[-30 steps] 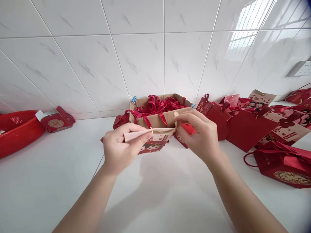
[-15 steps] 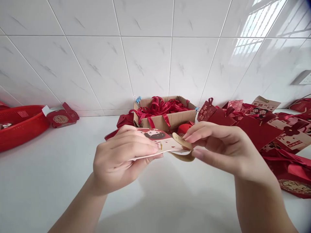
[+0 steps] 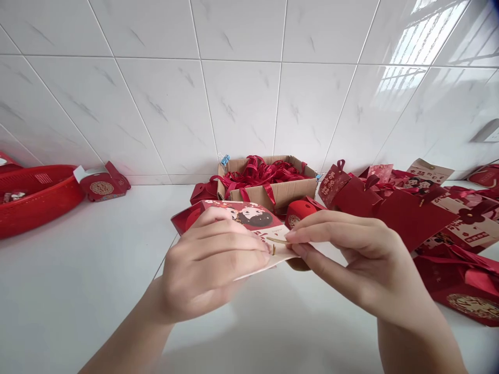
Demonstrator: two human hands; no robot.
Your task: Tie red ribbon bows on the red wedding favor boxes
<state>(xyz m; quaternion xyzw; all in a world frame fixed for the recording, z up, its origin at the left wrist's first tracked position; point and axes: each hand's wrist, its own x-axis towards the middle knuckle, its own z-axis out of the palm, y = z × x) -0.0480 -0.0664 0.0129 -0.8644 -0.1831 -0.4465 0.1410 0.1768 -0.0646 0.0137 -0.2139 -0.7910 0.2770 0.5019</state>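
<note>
My left hand [image 3: 210, 259] is closed around a flat, folded gift box [image 3: 249, 221], red and cream with two cartoon figures printed on it, held above the white counter. My right hand [image 3: 351, 259] pinches a thin tan ribbon loop [image 3: 278, 240] at the box's right edge, thumb below and fingers above. Just behind the hands stands an open cardboard carton [image 3: 284, 189] heaped with red ribbons [image 3: 265, 169]. A small red round box [image 3: 298, 212] sits in front of the carton.
Several flat red gift boxes [image 3: 393, 208] lie piled at the right, reaching the wall. A red plastic basket [image 3: 35, 200] and one folded red box [image 3: 103, 184] sit at the far left. The white tiled wall stands close behind. A wall socket [image 3: 487, 132] shows at right.
The folded box has turned from edge-on to printed face up and come closer. My right hand has shifted from a red piece to pinching the tan ribbon loop at the box's edge.
</note>
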